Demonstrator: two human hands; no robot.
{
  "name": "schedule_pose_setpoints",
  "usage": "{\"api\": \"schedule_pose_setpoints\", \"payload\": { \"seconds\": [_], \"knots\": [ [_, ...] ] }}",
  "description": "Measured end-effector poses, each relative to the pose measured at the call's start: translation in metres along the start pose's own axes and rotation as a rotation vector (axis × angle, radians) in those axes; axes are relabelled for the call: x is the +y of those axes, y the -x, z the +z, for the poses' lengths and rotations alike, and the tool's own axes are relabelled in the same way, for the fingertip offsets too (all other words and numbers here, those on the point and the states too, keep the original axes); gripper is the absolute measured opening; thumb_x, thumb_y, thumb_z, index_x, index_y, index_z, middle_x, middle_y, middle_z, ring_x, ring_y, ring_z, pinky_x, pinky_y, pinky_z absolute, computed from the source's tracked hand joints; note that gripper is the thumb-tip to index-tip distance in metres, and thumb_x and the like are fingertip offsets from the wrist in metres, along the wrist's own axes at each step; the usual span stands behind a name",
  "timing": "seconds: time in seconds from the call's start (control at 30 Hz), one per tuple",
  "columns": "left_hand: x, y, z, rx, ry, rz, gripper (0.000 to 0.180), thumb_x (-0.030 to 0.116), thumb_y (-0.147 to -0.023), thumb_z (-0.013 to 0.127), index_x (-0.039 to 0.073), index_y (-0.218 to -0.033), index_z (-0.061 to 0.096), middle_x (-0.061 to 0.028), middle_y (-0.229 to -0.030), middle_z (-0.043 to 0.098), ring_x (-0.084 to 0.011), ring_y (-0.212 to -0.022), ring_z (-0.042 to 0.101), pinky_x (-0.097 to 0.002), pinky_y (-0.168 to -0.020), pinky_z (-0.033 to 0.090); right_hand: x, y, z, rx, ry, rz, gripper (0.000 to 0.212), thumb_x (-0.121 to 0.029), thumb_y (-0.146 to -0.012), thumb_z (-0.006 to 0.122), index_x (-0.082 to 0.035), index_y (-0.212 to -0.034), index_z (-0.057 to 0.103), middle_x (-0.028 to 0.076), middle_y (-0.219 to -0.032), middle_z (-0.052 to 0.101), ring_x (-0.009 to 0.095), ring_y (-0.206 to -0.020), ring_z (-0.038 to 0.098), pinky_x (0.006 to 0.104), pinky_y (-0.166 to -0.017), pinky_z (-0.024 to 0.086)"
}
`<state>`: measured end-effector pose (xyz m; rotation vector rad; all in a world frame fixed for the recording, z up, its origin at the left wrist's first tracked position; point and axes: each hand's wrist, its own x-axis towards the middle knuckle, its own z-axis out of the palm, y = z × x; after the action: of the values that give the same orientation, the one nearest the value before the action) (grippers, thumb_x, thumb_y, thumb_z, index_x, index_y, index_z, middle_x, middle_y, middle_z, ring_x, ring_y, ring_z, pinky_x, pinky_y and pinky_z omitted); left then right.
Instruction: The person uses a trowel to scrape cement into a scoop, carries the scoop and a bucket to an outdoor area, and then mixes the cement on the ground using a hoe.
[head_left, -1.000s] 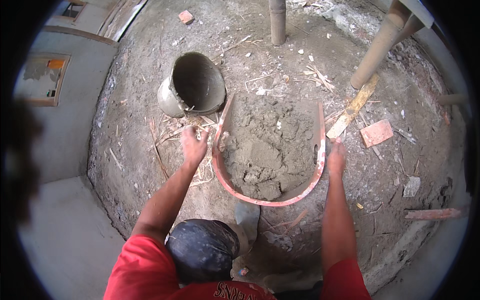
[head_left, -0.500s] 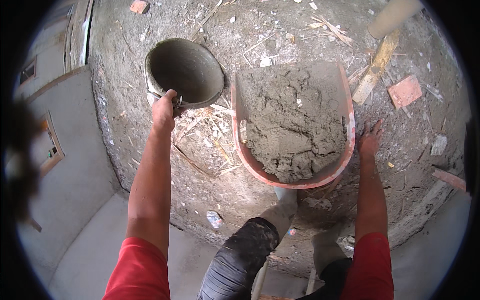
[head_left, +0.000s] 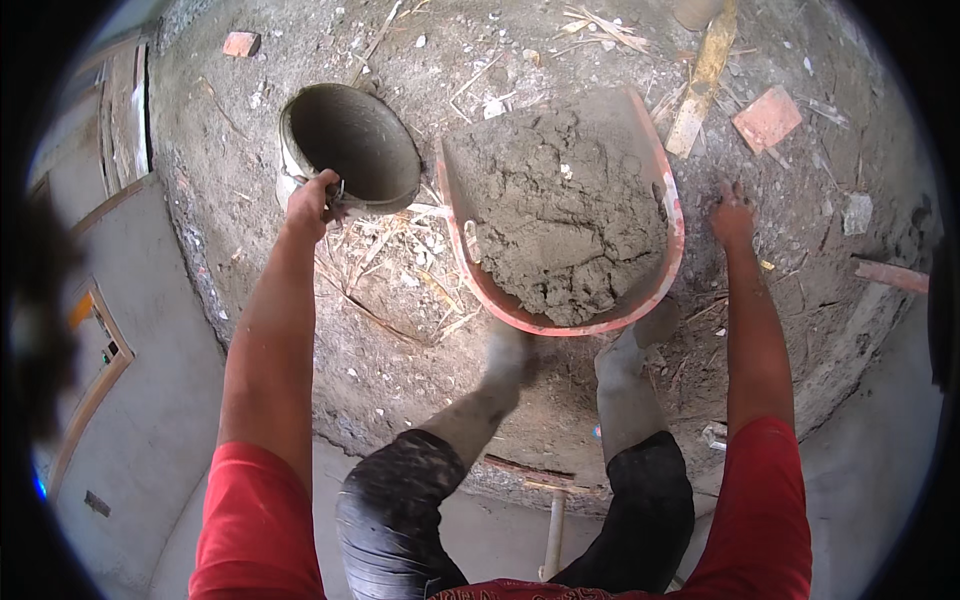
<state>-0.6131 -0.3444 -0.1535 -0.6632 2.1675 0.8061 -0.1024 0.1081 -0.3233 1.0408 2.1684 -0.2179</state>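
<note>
Left hand (head_left: 312, 203) clamps near rim of grey, mortar-crusted round bucket (head_left: 352, 145), tilted, left of red-rimmed U-shaped trough (head_left: 560, 330) heaped with grey mortar (head_left: 575, 215). Right hand (head_left: 735, 217) empty, fingers loosely spread. One-sided grip could let bucket swing.

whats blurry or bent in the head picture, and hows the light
Head view: the left boot is smeared, probably by motion; head view, far left: a dark shape is out of focus; head view, left side: the wall bows with fisheye distortion; head view, upper left: the bucket is shadowed inside, the straw brighter.
</note>
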Motion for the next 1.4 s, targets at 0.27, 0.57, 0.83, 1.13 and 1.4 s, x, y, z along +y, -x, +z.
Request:
{"api": "schedule_pose_setpoints", "payload": {
  "seconds": [0.27, 0.57, 0.83, 1.13, 1.4],
  "knots": [
    [0.052, -0.040, -0.050, 0.006, -0.245, 0.123, 0.027, 0.023, -0.079, 0.072, 0.000, -0.093, 0.067, -0.0113, -0.087, 0.066, -0.0280, -0.079, 0.065, -0.0398, -0.064, 0.058, 0.033, 0.200, 0.105, -0.142, -0.386, 0.155, 0.044, -0.031, -0.097, 0.050, -0.005, -0.131, 0.058, 0.022, -0.124, 0.064, 0.041, -0.111, 0.063, 0.0507, -0.094, 0.050],
    [0.050, 0.030, -0.089, 0.396, -0.582, 0.808, 0.050, 0.028, -0.077, 0.066, 0.000, -0.118, 0.068, -0.0190, -0.097, 0.070, -0.0336, -0.093, 0.067, -0.0414, -0.087, 0.049, -0.160, 0.333, 0.006, 0.524, -0.692, -0.048, 0.013, -0.018, -0.083, 0.077, -0.014, -0.092, 0.069, 0.003, -0.090, 0.068, 0.026, -0.083, 0.065, 0.0406, -0.075, 0.047],
    [0.047, 0.087, -0.020, 0.440, -0.359, 1.090, 0.043, 0.022, -0.084, 0.063, 0.005, -0.124, 0.067, -0.0153, -0.095, 0.059, -0.0314, -0.090, 0.061, -0.0412, -0.085, 0.047, -0.241, 0.074, -0.074, 0.570, -0.117, -0.458, 0.020, -0.030, -0.091, 0.064, -0.013, -0.102, 0.065, 0.004, -0.105, 0.061, 0.022, -0.102, 0.057, 0.0392, -0.087, 0.042],
    [-0.017, 0.181, 0.048, 0.343, -0.169, 1.282, 0.038, 0.010, -0.091, 0.064, 0.005, -0.129, 0.065, -0.0043, -0.090, 0.050, -0.0149, -0.078, 0.046, -0.0288, -0.064, 0.040, -0.220, 0.056, -0.132, 0.214, -0.471, -0.188, 0.052, -0.041, -0.094, 0.060, -0.011, -0.137, 0.057, 0.010, -0.120, 0.068, 0.026, -0.101, 0.065, 0.0388, -0.088, 0.051],
    [-0.209, 0.262, 0.143, -0.626, -0.733, 1.449, 0.037, 0.016, -0.090, 0.055, 0.017, -0.124, 0.069, -0.0043, -0.098, 0.065, -0.0171, -0.093, 0.059, -0.0449, -0.093, 0.045, -0.100, 0.044, -0.127, 0.094, -1.079, 0.259, 0.088, -0.071, -0.090, 0.054, 0.004, -0.136, 0.056, 0.019, -0.122, 0.067, 0.031, -0.105, 0.065, 0.0403, -0.092, 0.050]
  ]
}}
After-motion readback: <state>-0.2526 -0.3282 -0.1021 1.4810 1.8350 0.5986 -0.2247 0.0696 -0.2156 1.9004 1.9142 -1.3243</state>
